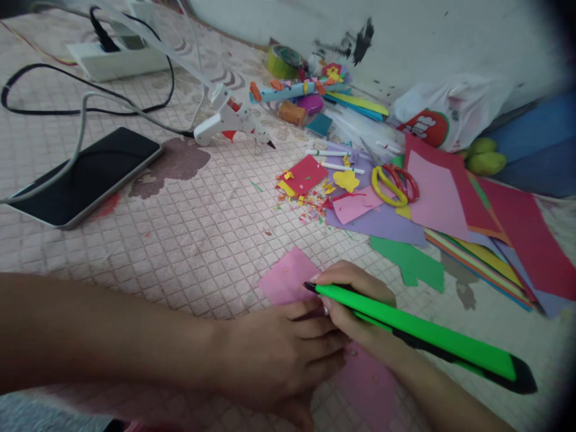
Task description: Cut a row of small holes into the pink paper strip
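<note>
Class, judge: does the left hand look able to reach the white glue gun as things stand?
Probably yes: only tablecloth lies between the left hand and glue gun, though that hand would have to leave the pink paper.

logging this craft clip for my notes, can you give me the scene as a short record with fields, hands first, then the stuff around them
left hand: laid palm down over pink paper, covering its middle
right hand: gripping a green tool near its black tip
tip: over the paper; contact unclear
far left: phone, power strip
beyond the hands: white glue gun
right side: scissors with red and yellow handles, coloured paper sheets
loose bits: small paper scraps
</note>
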### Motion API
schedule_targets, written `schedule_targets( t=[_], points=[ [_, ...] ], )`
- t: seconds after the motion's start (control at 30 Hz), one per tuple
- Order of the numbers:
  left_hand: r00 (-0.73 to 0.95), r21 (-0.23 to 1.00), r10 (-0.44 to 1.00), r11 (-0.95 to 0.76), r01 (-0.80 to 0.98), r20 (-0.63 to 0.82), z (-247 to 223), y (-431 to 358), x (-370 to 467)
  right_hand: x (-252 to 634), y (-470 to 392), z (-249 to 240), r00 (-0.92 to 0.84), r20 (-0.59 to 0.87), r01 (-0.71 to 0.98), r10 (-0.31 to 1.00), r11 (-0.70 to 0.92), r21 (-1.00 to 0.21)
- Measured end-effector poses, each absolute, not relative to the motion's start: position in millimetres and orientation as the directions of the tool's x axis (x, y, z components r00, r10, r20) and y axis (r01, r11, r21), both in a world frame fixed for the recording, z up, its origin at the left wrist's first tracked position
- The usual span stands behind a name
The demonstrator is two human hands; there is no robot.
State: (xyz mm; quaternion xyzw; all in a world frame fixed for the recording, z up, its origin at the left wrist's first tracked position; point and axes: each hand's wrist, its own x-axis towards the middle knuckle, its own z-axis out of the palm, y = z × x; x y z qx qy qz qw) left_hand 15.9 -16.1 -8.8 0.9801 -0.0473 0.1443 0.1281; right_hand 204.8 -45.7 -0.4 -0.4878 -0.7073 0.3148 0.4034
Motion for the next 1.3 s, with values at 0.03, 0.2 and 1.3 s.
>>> schedule_targets(
  t=[0.03,0.2,1.3],
  points=[
    [0.954,0.239,-0.057,-0.962,-0.131,0.294,-9.0,-16.1,16.0,204.6,-45.5,-0.5,-0.197,0.267,0.437,0.943,0.329,-0.837],
    [0.954,0.237,-0.058,-0.963,-0.131,0.293,-10.0,-16.3,17.0,204.2,-44.8,1.3,-0.213,0.255,0.433,0.943,0.325,-0.841],
    [0.951,0.243,-0.059,-0.96,-0.137,0.304,-9.2,-15.2,17.1,201.7,-48.7,6.0,-0.2,0.269,0.472,0.942,0.333,-0.816]
  ],
)
